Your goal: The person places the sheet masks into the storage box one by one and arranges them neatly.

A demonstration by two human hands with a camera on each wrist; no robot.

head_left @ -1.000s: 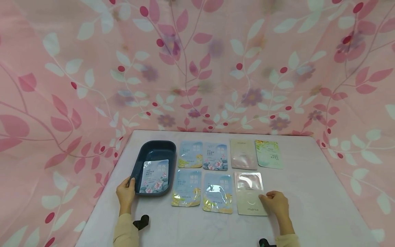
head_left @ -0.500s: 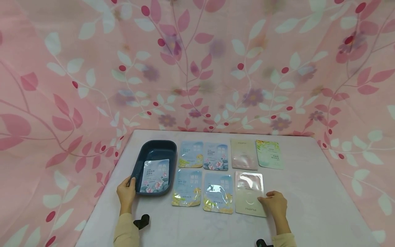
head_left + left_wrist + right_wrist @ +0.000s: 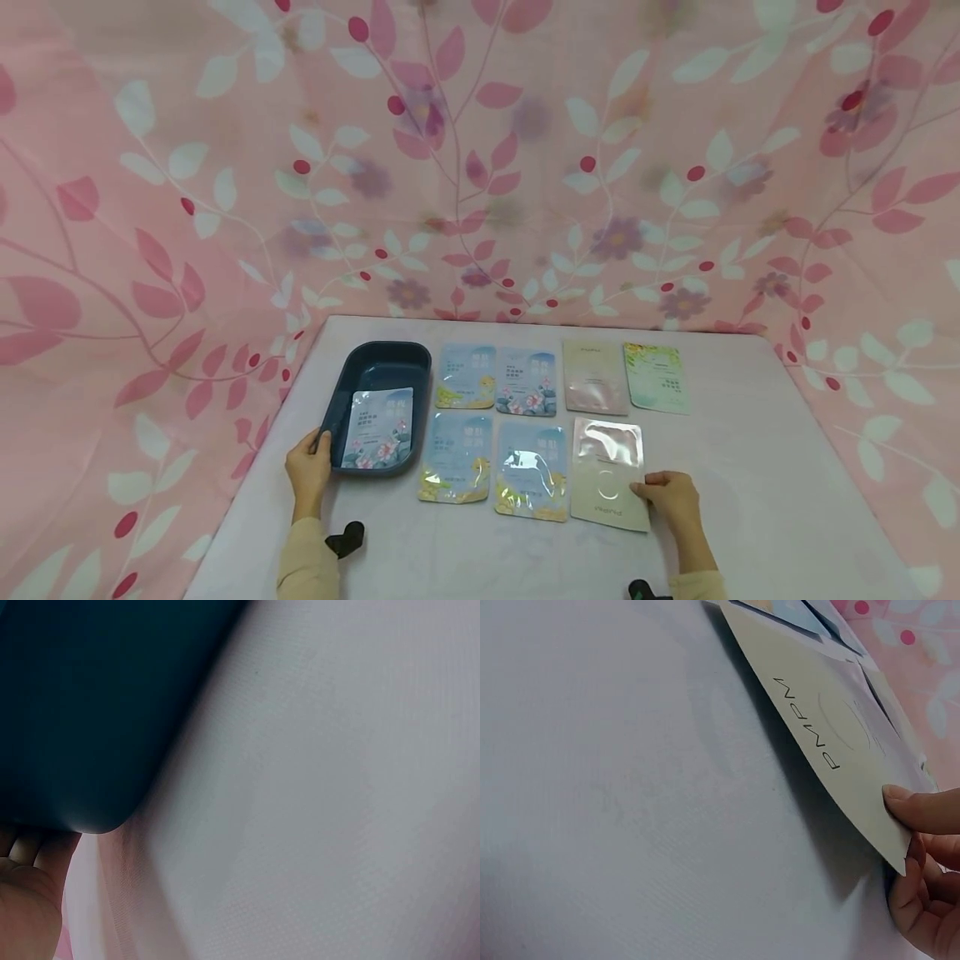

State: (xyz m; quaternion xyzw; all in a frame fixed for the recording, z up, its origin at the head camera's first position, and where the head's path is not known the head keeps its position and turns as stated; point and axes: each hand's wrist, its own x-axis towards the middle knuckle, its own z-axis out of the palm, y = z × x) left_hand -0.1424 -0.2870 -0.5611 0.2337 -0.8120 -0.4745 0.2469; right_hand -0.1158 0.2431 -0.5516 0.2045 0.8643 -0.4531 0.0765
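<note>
At the left, my left hand (image 3: 308, 473) grips the near left corner of a dark blue tray (image 3: 384, 351); in the left wrist view, its fingers (image 3: 54, 853) reach under the tray's wall. A blue sheet mask packet with pink flowers (image 3: 379, 427) lies inside the tray. My right hand (image 3: 673, 505) pinches the right edge of a beige sheet mask packet (image 3: 600, 498), thumb on top and fingers below. The right wrist view shows this beige packet's near edge raised, with a shadow under it on the cloth.
Left of the beige packet lie two blue-and-yellow packets (image 3: 456, 458). Behind is a row with a blue-and-yellow packet (image 3: 466, 377), a blue flowered packet (image 3: 527, 382), another beige packet (image 3: 595, 377) and a green packet (image 3: 657, 377). A pink floral curtain (image 3: 480, 167) hangs behind the white-covered table (image 3: 757, 467).
The beige packet's lower edge has tilted slightly, its right corner shifting a little toward me in the right hand's pinch. The left hand keeps its hold on the tray.
</note>
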